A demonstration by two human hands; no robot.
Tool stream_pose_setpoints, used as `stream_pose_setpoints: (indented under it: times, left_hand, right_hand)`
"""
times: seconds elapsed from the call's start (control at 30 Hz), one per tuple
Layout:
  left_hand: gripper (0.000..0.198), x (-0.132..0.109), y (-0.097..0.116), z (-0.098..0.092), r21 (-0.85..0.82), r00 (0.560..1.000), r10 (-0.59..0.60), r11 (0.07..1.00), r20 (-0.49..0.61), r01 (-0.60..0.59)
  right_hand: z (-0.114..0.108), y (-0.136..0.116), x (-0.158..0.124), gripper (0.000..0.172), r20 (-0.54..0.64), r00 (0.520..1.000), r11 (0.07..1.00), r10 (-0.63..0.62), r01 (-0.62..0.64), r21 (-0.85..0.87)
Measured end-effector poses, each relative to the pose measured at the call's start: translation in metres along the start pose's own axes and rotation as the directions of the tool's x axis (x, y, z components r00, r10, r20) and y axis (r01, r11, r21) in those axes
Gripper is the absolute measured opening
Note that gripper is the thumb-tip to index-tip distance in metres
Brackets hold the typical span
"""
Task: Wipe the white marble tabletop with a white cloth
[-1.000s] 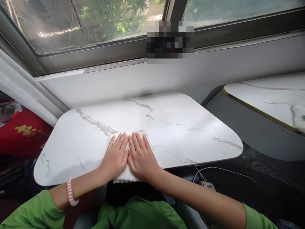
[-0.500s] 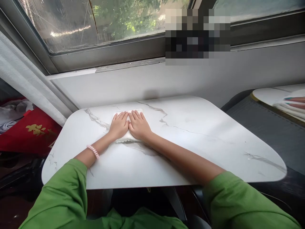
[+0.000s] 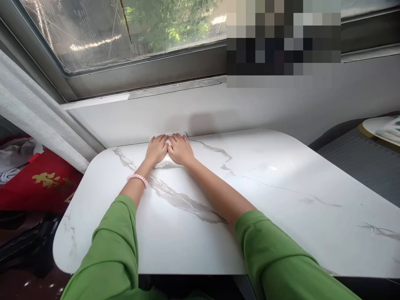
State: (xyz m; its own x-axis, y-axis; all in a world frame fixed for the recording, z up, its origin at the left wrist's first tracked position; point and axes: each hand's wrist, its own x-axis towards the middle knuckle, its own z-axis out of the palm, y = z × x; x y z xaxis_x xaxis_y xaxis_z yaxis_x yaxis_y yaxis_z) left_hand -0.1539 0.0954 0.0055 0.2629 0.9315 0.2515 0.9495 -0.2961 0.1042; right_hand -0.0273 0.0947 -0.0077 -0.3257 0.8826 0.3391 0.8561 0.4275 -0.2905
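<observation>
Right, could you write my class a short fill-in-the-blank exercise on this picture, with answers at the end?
The left hand and right hand rest on a cloth coloured ____.
Of the near and far edges of the table, the cloth lies at the ____ one.
The pink bracelet sits behind the ____ hand.
The sleeves are coloured ____.

Missing words: white; far; left; green.

left fingers (image 3: 158,139), right fingers (image 3: 178,138) | on white cloth (image 3: 169,161) | table's (image 3: 187,248) far edge

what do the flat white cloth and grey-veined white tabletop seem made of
The flat white cloth seems soft matte fabric, from its dull, uneven edge; fibre unclear. The round-cornered, grey-veined white tabletop looks smooth and satin, perhaps laminate or stone, from its soft sheen.
</observation>
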Motion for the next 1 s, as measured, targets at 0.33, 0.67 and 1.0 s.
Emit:
stream_pose_setpoints:
  times: [0.33,0.67,1.0]
  left_hand:
    - [0.043,-0.047,0.021,-0.009,0.02,0.999,-0.038,0.999,-0.004,0.038]
    - [0.046,-0.172,0.055,-0.042,0.01,0.998,0.045,0.999,0.045,-0.045]
    - [0.049,-0.27,0.059,-0.079,-0.038,0.995,0.041,0.999,0.092,-0.038]
  right_hand:
    - [-0.015,-0.012,-0.04,0.053,0.074,0.996,0.999,-0.04,0.041,-0.001]
    - [-0.047,-0.062,-0.152,0.058,0.251,0.968,0.992,-0.026,-0.005,0.123]
    - [-0.069,-0.112,-0.221,0.077,0.423,0.885,0.905,-0.192,-0.007,0.426]
